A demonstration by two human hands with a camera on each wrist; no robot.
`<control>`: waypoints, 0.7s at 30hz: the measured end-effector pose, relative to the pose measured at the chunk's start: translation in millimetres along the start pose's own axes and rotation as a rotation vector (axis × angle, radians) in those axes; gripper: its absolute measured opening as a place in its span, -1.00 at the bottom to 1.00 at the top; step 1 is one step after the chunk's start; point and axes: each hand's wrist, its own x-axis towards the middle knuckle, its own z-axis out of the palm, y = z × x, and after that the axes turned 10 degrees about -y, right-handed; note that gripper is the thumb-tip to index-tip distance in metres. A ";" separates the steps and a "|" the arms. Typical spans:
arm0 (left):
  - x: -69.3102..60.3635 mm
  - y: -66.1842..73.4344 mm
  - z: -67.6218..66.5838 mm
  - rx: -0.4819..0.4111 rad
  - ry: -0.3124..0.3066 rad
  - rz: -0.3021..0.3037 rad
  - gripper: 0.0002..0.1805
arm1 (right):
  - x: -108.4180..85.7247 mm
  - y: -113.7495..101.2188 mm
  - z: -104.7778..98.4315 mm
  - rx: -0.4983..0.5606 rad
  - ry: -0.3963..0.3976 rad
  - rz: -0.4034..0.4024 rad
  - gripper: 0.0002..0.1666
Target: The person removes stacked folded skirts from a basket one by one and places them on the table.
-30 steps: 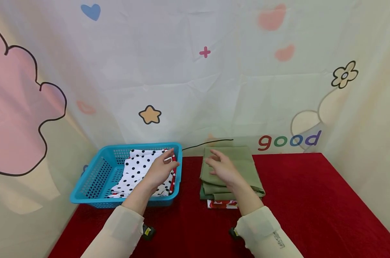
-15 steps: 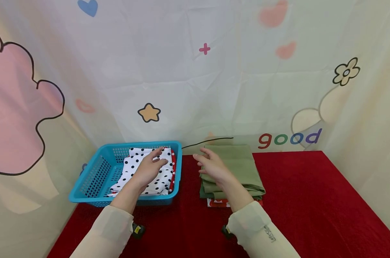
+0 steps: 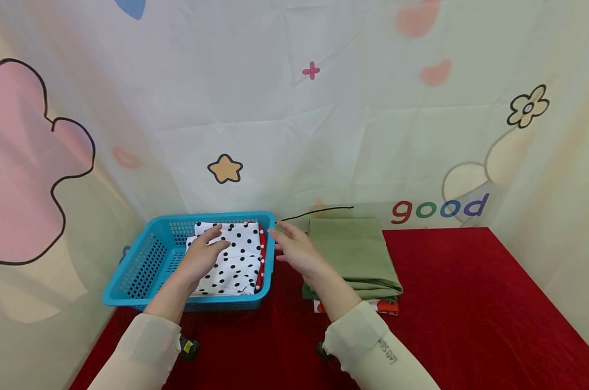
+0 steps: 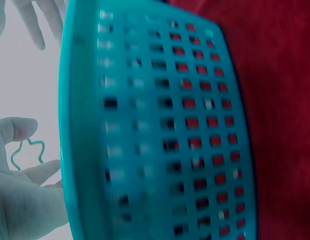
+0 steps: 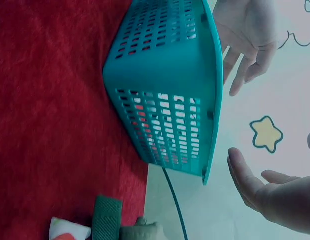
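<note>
A blue plastic basket [image 3: 128,281] with slotted walls stands at the left of the table. In it lies folded white cloth with black dots [image 3: 238,254], red dotted cloth [image 3: 262,254] showing along its right edge. My left hand [image 3: 201,260] hovers over the dotted cloth, fingers loosely bent and holding nothing. Near the basket's right rim is my right hand [image 3: 299,252], also holding nothing, fingers spread toward the basket. The right wrist view shows my right hand [image 5: 280,195] apart from the basket wall [image 5: 160,120]. Folded olive-green cloth [image 3: 348,249] lies right of my right hand.
Beneath the olive cloth are a darker green layer and red-and-white patterned cloth [image 3: 387,307]. A red cloth [image 3: 460,303] covers the table. Behind hangs a pale printed curtain [image 3: 284,135], close against the table's back edge.
Both hands have moved left: the left farther over the basket, the right from above the olive cloth to the basket's right rim. Basket and cloth piles have stayed put.
</note>
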 end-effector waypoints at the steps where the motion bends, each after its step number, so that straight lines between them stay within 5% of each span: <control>1: -0.7 -1.3 -2.8 0.006 0.006 0.000 -0.27 | 0.6 -0.6 1.7 0.003 -0.005 0.001 -0.20; 10: -1.6 -16.3 -26.3 0.007 0.020 -0.020 -0.27 | 5.5 -3.0 15.9 0.044 -0.017 0.006 -0.14; 21: 5.4 -57.8 -41.1 0.008 0.060 -0.101 -0.30 | 19.1 5.2 55.2 -0.056 -0.052 0.098 -0.01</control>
